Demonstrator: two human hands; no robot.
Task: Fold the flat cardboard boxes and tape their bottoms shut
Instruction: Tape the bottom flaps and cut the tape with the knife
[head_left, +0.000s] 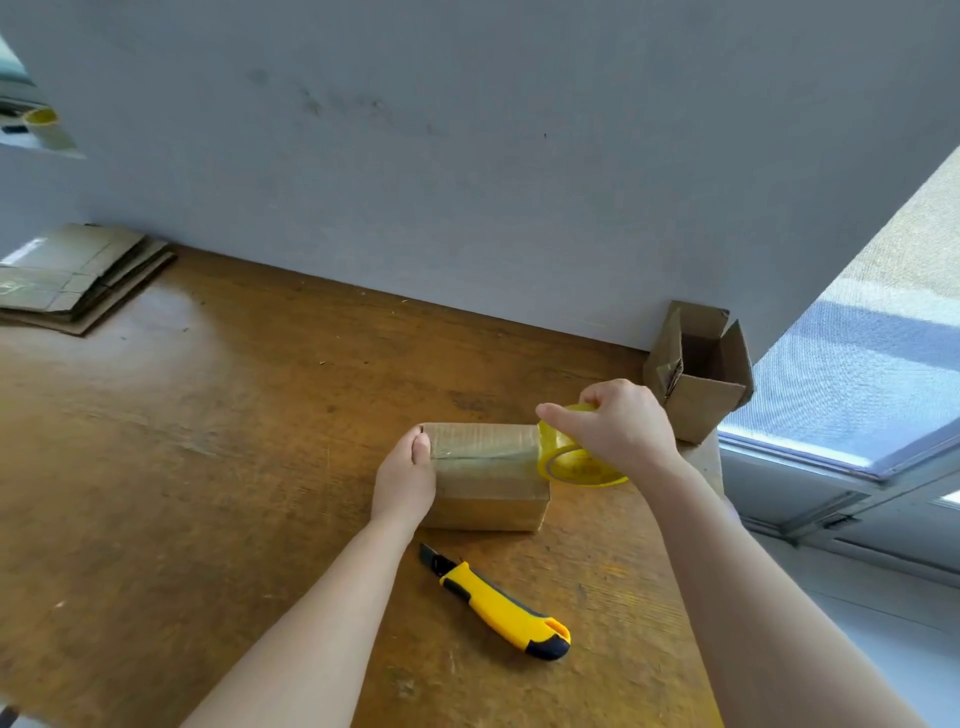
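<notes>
A small folded cardboard box (488, 480) lies on the wooden table (208, 467), its closed flaps facing up with a strip of clear tape along the seam. My left hand (405, 480) holds the box's left end, thumb pressing on the tape's start. My right hand (618, 426) grips a yellow roll of tape (574, 460) at the box's right end, the tape stretched from the roll across the top.
A yellow and black utility knife (501, 605) lies on the table in front of the box. An open folded box (698, 371) stands at the back right corner against the wall. Flat cardboard boxes (78, 275) are stacked at the far left. The table's right edge borders a window.
</notes>
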